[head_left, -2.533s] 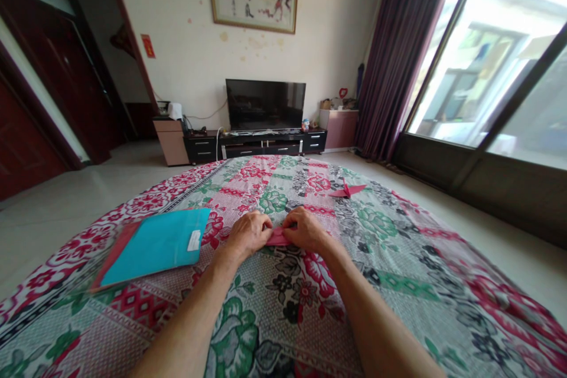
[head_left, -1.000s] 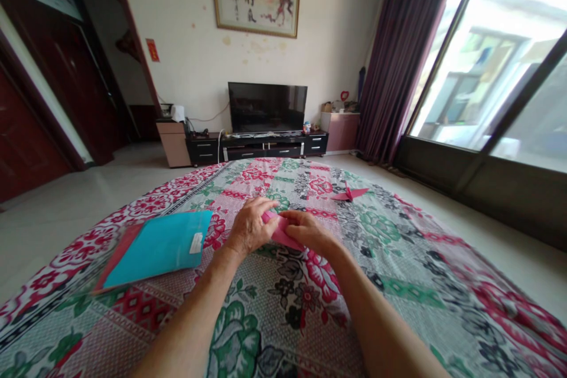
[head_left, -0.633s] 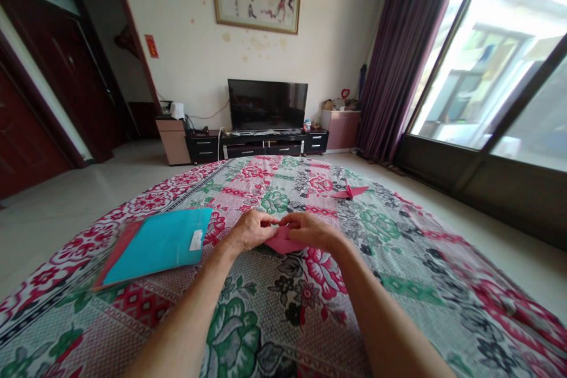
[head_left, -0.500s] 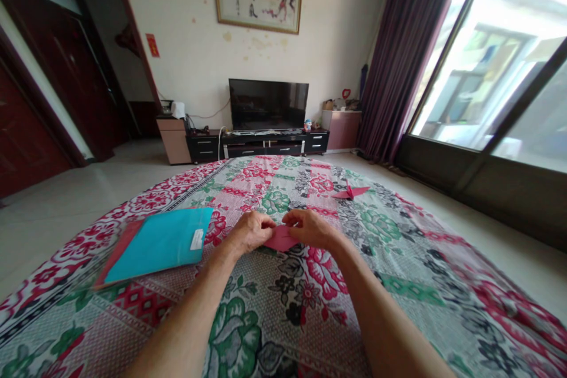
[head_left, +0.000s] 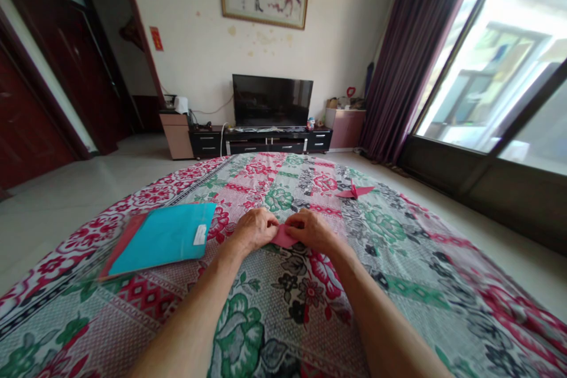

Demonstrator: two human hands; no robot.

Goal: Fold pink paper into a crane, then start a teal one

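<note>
A small folded piece of pink paper lies on the patterned tablecloth in front of me, partly covered by my fingers. My left hand pinches its left side, with the fingers curled in. On the opposite side my right hand grips the paper between thumb and fingers. Both hands rest low over the cloth, their fingertips close together. Further off to the right sits a folded pink paper crane, its wings spread, touched by neither hand.
A clear packet of blue paper, with red sheets at its left edge and a white label, lies left of my hands. The flowered tablecloth covers the round table. Beyond stand a television and a low black cabinet.
My fingers have closed in nearer each other over the pink paper, and less of it shows. The whole view has shifted slightly; the packet and the crane lie as before.
</note>
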